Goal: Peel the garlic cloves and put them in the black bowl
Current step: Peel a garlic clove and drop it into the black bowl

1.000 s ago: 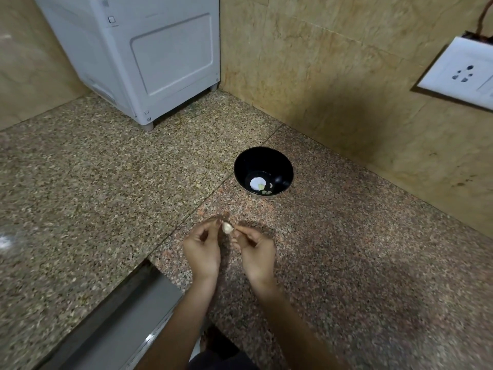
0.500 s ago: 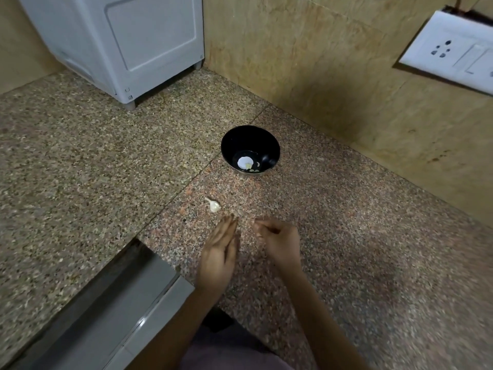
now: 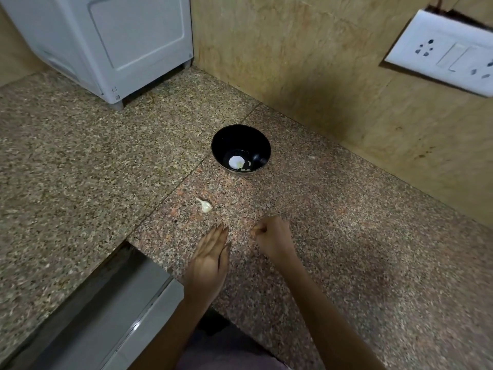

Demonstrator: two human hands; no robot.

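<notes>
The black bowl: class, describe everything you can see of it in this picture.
The black bowl is small, round and deep, glossy inside, with a thin rim; its material is unclear. It stands upright on the speckled granite counter, just right of a seam and near the wall. At its bottom lie a white round patch and a few small pale pieces, likely peeled garlic. Only the counter touches it outside.

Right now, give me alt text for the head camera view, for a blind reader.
Over a speckled counter, the left hand is flat and the right hand is curled in a fist. A garlic piece lies ahead of them, with a black bowl holding small pieces beyond.
</notes>
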